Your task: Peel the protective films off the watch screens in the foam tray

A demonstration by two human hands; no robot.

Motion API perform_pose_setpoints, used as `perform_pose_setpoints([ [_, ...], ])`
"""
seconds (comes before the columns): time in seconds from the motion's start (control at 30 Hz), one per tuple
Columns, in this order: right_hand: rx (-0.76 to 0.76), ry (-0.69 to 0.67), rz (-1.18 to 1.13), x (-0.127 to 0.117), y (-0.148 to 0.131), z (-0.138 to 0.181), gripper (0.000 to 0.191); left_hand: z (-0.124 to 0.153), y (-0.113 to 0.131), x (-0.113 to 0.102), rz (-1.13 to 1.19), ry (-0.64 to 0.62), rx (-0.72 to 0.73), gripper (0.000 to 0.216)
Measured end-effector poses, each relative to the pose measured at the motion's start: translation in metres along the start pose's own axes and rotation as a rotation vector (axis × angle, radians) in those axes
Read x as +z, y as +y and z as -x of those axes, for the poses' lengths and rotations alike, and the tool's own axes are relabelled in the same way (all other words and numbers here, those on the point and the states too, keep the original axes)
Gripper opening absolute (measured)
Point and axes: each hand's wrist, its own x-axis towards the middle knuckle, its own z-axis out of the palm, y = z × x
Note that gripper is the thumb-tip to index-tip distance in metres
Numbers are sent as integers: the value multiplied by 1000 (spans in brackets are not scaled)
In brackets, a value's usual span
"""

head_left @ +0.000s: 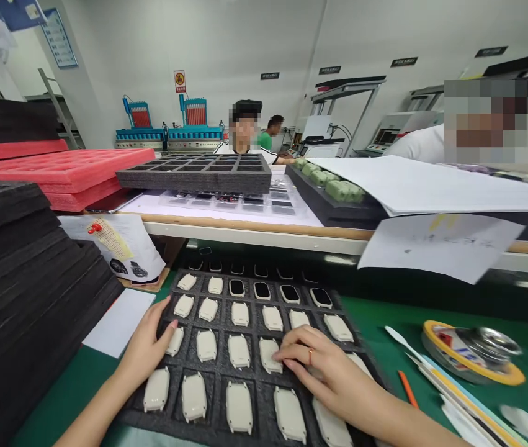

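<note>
A black foam tray point(219, 388) lies on the green table, its compartments holding several cream-white watch cases. Most cases show their backs, while a row farther back has dark screens such as this watch face point(262, 290) upward. My left hand point(149, 341) rests at the tray's left edge, thumb and forefinger apart, the thumb tip by a watch case point(175, 341). Over the tray's right half, my right hand point(322, 366) has its fingertips closed at the right edge of a watch case point(270, 355), which sits in its compartment. That hand and forearm hide parts of neighbouring cases.
Stacked black foam trays point(17, 298) rise at left beside red foam trays point(72, 171). Right are a tape roll point(473, 354), an orange stick point(407, 389) and thin tools point(459, 391). A raised shelf point(264, 233) crosses ahead, with people beyond it.
</note>
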Motion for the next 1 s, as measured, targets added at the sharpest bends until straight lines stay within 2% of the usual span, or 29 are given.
perform_pose_setpoints([
  [0.2, 213, 93, 32, -32, 1, 86, 24, 4, 7, -5, -71, 8, 13, 61],
  [0.33, 307, 97, 74, -47, -1, 102, 28, 9, 37, -8, -150, 50, 90, 59],
  [0.47, 312, -41, 208, -50, 17, 68, 36, -6, 83, 2, -170, -66, 265, 40],
  [0.6, 400, -88, 306, -52, 55, 6, 39, -51, 115, 33, -185, -173, 322, 33],
  [0.77, 547, -253, 418, -68, 96, -53, 31, -106, 123, 62, -210, -245, 247, 31],
  [0.9, 607, -394, 446, -78, 110, -70, 30, -124, 122, 60, -215, -327, 202, 31],
  [1.0, 604, -414, 464, -80, 110, -67, 29, -130, 123, 50, -200, -384, 190, 30],
])
